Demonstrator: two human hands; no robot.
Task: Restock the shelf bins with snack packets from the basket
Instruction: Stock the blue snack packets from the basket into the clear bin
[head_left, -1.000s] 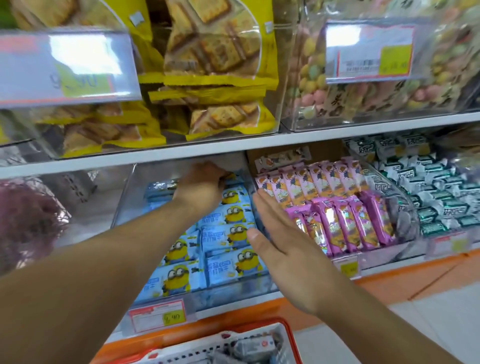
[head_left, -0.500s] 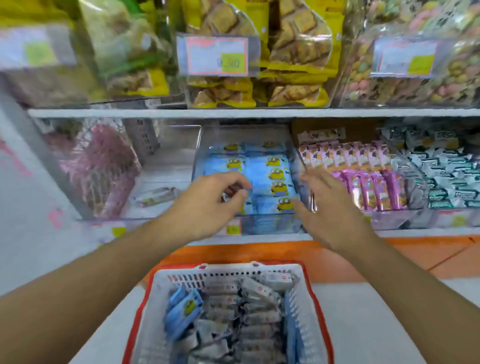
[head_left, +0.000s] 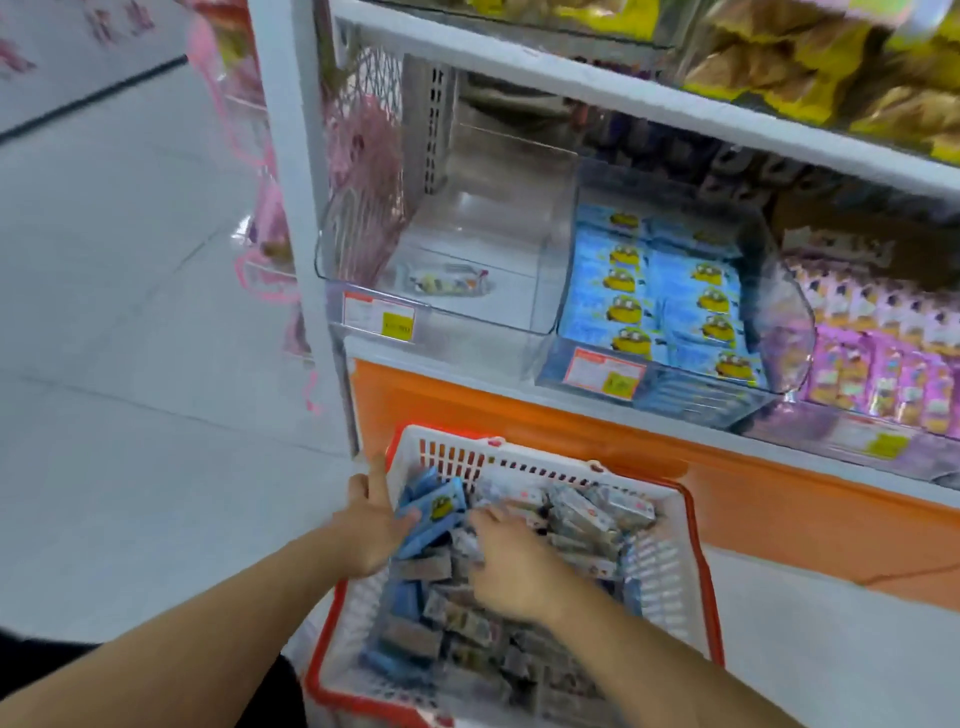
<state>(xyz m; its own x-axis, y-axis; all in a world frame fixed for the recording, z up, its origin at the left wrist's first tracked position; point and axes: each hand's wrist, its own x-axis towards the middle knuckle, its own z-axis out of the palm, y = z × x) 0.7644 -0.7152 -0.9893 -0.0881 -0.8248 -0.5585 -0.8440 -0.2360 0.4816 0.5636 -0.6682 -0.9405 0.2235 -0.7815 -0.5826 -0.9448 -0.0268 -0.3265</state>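
While the left hand (head_left: 371, 530) grips blue packets (head_left: 434, 512) in the basket (head_left: 670, 566), the right hand (head_left: 511, 564) rummages, grip unclear; they look light, crinkly, best pinched flat.

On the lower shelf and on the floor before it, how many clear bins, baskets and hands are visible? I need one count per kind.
Clear bins: 3 (nearly empty bin, blue-packet bin, purple-packet bin)
Basket: 1
Hands: 2 (left hand, right hand)
Total: 6
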